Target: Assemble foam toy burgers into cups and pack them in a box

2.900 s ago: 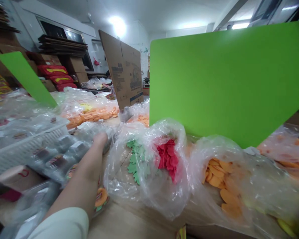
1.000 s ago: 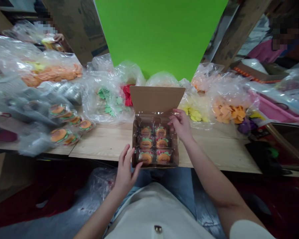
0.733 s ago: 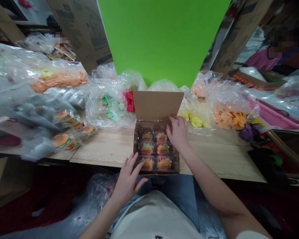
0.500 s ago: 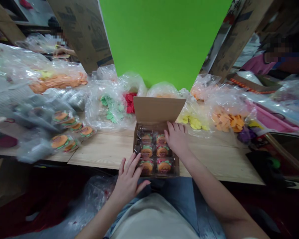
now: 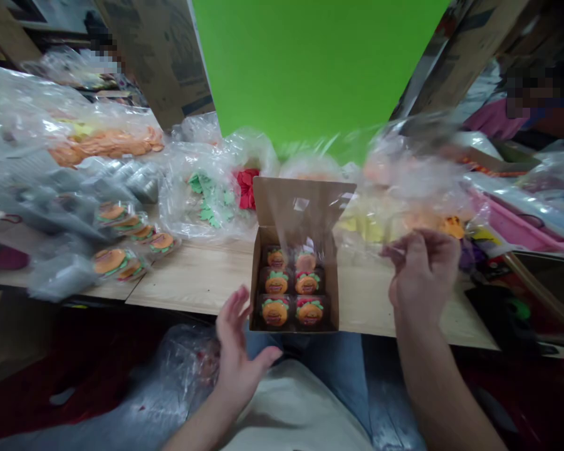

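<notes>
An open brown cardboard box [image 5: 329,294] stands at the near edge of the wooden table [image 5: 192,279], lid flap up. Inside lie several wrapped orange burger-shaped sweets [image 5: 291,294] in two columns. My left hand [image 5: 237,347] hovers just left of the box's front corner, fingers spread, holding nothing. My right hand [image 5: 420,272] is raised to the right of the box, fingers pinched on a clear plastic sheet [image 5: 352,188] that hangs blurred above the box.
Clear bags of green [image 5: 209,200], red [image 5: 247,188] and orange [image 5: 108,143] foam shapes crowd the table behind the box. Loose wrapped sweets [image 5: 122,241] lie at left. A green panel [image 5: 305,69] rises behind. Another person [image 5: 536,106] sits at the far right. A plastic bag [image 5: 188,369] rests by my lap.
My right hand has left the box's top and lifted rightward, pulling a clear plastic sheet off it. My left hand has drawn back slightly from the box's front edge.
</notes>
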A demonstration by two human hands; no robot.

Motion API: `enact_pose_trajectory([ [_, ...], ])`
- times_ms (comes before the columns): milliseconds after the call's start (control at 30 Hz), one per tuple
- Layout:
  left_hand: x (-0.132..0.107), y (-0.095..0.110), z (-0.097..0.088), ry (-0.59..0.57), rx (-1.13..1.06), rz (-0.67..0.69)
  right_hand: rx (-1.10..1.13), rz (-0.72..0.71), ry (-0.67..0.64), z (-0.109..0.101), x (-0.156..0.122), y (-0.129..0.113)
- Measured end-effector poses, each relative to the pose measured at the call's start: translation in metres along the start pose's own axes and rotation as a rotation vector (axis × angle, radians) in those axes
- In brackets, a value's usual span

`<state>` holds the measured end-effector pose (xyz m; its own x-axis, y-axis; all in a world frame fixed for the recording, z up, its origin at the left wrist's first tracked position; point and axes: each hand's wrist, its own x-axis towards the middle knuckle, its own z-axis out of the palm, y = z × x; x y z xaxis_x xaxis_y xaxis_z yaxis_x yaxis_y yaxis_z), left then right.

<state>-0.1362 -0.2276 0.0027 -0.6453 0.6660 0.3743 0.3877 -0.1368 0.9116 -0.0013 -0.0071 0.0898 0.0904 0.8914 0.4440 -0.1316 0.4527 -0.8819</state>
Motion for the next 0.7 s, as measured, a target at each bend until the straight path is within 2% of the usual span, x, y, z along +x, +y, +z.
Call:
enact_pose_trajectory([
  [67,0.017,0.018,0.022,-0.121,-0.221,-0.137,0.167,0.177,0.015,0.002,-0.037,-0.007],
  [133,0.041,0.033,0.036,-0.12,-0.352,-0.259,0.213,0.418,-0.125,0.006,-0.079,-0.005],
  [200,0.065,0.041,0.036,-0.068,-0.404,-0.323,0.144,0.563,-0.292,0.006,-0.114,0.004],
  [267,0.081,0.042,0.023,-0.099,-0.357,-0.292,0.093,0.638,-0.346,0.003,-0.132,0.013],
  [300,0.083,0.041,0.015,-0.175,-0.302,-0.248,0.099,0.667,-0.319,0.001,-0.136,0.017],
  [367,0.074,0.035,0.0,-0.415,-0.165,-0.15,0.158,0.724,-0.21,0.001,-0.136,0.022],
  [433,0.052,0.031,-0.002,-0.641,-0.067,-0.085,0.21,0.76,-0.135,0.006,-0.136,0.021],
  [467,0.039,0.03,0.002,-0.681,-0.065,-0.093,0.211,0.755,-0.118,0.01,-0.138,0.02],
  [500,0.028,0.03,0.007,-0.65,-0.115,-0.099,0.194,0.733,-0.124,0.014,-0.142,0.018],
  [567,0.019,0.032,0.019,-0.385,-0.285,-0.129,0.145,0.655,-0.234,0.02,-0.15,0.013],
  [633,0.03,0.034,0.021,-0.157,-0.392,-0.186,0.083,0.588,-0.418,0.015,-0.151,0.012],
  [667,0.042,0.034,0.016,-0.13,-0.402,-0.212,0.037,0.561,-0.472,0.008,-0.146,0.012],
  [700,0.057,0.032,0.008,-0.166,-0.398,-0.239,-0.019,0.525,-0.461,0.0,-0.137,0.014],
])
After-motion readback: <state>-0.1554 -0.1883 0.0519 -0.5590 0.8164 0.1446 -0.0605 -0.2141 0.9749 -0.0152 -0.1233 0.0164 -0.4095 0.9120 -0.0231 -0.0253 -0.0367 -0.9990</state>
